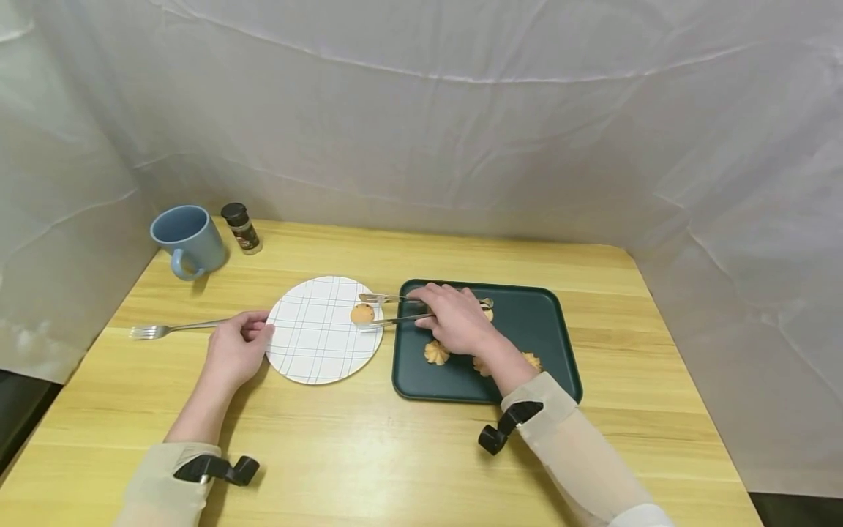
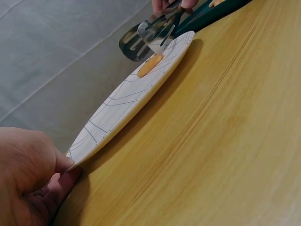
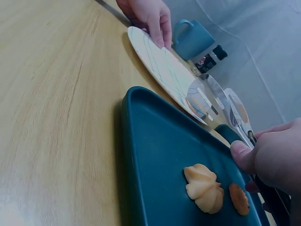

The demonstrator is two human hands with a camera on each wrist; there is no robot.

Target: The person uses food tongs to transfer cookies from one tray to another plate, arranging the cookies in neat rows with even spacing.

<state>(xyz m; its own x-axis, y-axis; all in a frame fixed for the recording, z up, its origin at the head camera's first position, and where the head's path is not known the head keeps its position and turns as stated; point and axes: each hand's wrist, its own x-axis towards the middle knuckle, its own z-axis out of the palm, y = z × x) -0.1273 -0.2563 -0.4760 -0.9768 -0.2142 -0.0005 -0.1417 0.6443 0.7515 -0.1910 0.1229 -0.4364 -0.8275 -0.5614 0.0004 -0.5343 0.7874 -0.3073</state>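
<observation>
My left hand (image 1: 240, 350) pinches the left rim of a round white plate (image 1: 309, 329) with blue lines, thumb on top. In the left wrist view, the plate (image 2: 110, 110) looks slightly raised off the table at that rim. My right hand (image 1: 457, 322) grips metal tongs (image 1: 403, 320) over the tray. Their spread tips reach across the plate's right edge. A round cookie (image 1: 361, 314) with dark specks lies on the plate by those tips; touch between them is hard to tell.
Right of the plate lies a dark green tray (image 1: 543, 337) with several cookies (image 1: 436, 352), partly hidden by my right arm. A fork (image 1: 173, 329) lies to the left. A blue mug (image 1: 197, 245) and a black-capped spice jar (image 1: 242, 230) stand at the back left.
</observation>
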